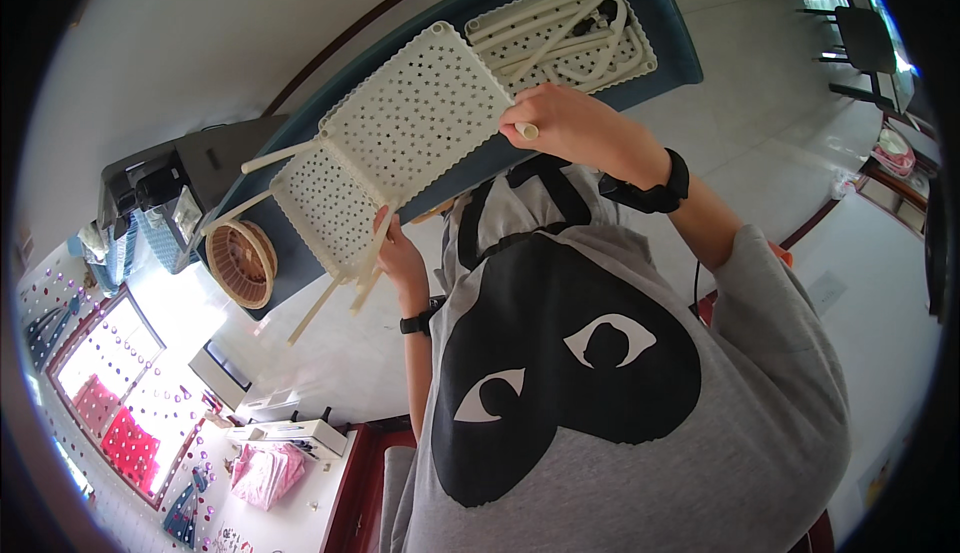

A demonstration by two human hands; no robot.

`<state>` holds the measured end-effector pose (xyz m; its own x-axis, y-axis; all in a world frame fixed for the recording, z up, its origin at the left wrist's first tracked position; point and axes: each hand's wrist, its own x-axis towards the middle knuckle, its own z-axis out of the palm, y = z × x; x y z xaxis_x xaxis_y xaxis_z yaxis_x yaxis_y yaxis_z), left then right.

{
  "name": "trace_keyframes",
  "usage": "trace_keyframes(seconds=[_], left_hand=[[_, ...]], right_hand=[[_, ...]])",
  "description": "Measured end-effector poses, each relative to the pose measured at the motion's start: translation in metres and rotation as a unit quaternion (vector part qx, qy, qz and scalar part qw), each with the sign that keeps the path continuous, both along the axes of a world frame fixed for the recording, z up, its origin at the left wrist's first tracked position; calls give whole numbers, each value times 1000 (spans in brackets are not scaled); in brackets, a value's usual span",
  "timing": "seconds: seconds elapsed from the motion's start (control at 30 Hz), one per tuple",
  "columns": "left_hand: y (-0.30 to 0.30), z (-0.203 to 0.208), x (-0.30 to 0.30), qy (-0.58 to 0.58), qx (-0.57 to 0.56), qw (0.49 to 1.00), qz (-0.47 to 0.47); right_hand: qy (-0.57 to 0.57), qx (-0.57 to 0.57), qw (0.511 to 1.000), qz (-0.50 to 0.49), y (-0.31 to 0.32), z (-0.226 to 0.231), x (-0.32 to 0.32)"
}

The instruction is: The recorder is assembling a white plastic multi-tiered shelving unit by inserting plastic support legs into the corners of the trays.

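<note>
I hold a stack of cream perforated plastic shelf trays up in front of my chest. My right hand [572, 125] grips the corner of the larger tray [420, 113] and pinches the end of a cream pole [526, 131]. At the lower edge of the smaller tray [325, 203], my left hand [398, 251] is closed around a bundle of cream poles [345, 288] that stick out beneath it. Each wrist carries a black band. My grey sweatshirt with a black heart print [560, 373] fills the lower right.
Behind the trays runs a long dark-blue surface [660, 13] holding another cream tray [565, 33] with several loose poles. A round woven basket [240, 263] and a black box [170, 183] lie at the left. Dark chairs [860, 33] stand at the upper right.
</note>
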<state>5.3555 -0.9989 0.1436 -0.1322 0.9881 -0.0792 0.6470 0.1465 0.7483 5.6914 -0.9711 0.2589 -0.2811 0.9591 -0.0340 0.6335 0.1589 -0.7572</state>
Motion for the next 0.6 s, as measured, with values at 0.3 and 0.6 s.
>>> trace_keyframes(seconds=[0.3,0.6], left_hand=[[0,4,2,60,59,995,-46],[-31,-51,-36,-137,-122,983,-26]], right_hand=[[-8,13,1000,28,-6,-10,3],[-113,69,990,-49,-17,-52,0]])
